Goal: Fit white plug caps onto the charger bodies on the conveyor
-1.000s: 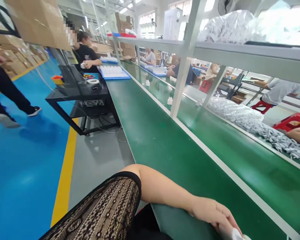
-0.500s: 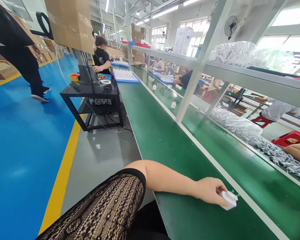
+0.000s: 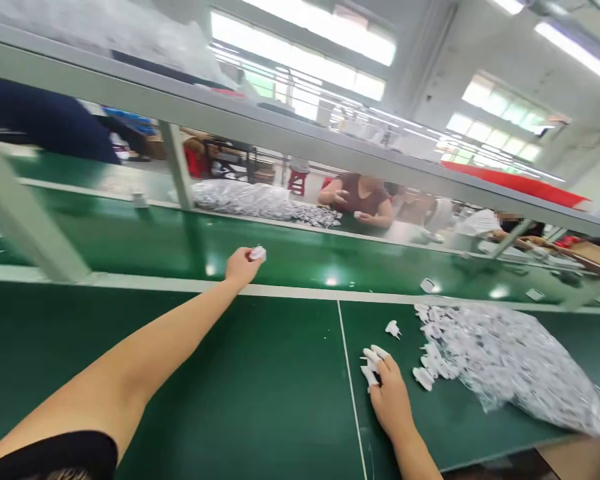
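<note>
My left hand (image 3: 241,268) reaches across the pale divider strip, over the far green belt. Its fingers are closed around a small white plastic plug piece (image 3: 258,253). On the near green surface, my right hand (image 3: 391,393) is low, with white covers on its fingertips. Those fingers curl together around a white plug piece (image 3: 370,364), whose thin pins poke out to the left; the fingers partly hide it. A loose white plug piece with two pins (image 3: 393,329) lies just beyond my right hand. Another white piece (image 3: 423,379) rests to its right.
A clear plastic bag (image 3: 525,360) spills white plug pieces at right. Flat white pieces (image 3: 427,285) lie on the far belt. A metal shelf rail (image 3: 300,140) and a slanted post (image 3: 40,213) stand ahead. Across the line, a person in a dark top (image 3: 363,200) handles small white parts.
My view has swung to the right. My left hand, still gripping a white plug piece, now extends over the far belt. My right hand and the bag of pieces have come into view.
</note>
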A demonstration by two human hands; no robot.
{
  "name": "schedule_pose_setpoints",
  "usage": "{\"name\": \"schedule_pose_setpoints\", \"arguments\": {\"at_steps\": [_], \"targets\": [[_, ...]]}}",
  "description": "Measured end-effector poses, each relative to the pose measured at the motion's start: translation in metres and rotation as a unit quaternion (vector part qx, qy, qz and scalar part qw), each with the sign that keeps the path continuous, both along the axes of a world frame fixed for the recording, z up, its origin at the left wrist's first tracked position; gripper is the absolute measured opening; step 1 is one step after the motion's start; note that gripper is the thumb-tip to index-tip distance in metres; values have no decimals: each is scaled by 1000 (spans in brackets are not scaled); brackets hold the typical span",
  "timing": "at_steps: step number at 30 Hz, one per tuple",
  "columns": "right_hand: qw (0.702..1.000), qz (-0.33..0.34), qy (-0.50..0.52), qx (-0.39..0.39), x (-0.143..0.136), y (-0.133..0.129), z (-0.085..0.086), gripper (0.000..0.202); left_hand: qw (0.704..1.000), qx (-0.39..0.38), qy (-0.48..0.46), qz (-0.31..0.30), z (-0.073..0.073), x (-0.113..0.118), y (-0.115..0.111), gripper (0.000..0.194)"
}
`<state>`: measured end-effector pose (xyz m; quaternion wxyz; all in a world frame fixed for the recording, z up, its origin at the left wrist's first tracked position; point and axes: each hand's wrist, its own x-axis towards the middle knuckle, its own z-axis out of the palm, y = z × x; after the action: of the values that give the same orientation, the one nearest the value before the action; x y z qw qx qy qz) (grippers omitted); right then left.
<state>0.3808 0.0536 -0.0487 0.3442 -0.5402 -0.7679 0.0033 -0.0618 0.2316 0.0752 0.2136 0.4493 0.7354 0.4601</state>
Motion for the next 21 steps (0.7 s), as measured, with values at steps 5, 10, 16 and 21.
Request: {"name": "schedule_pose_setpoints", "arguments": {"at_steps": [5,10,16,21], "targets": [[999,-32,17,-16,-11,-2,6,47,999,18,-24,46,-6,-9,7,33],[1000,-13,-1,-21,-9,1,12,46,993,37,-57,95,-9,-10,-2,39],[1000,-3,4,-22,-6,3,17,41,980,157,-96,76,19,42,-37,45],[999,10,10,-30,-1,6,15,41,956,230,-134,-126,50,48,-127,37]]}}
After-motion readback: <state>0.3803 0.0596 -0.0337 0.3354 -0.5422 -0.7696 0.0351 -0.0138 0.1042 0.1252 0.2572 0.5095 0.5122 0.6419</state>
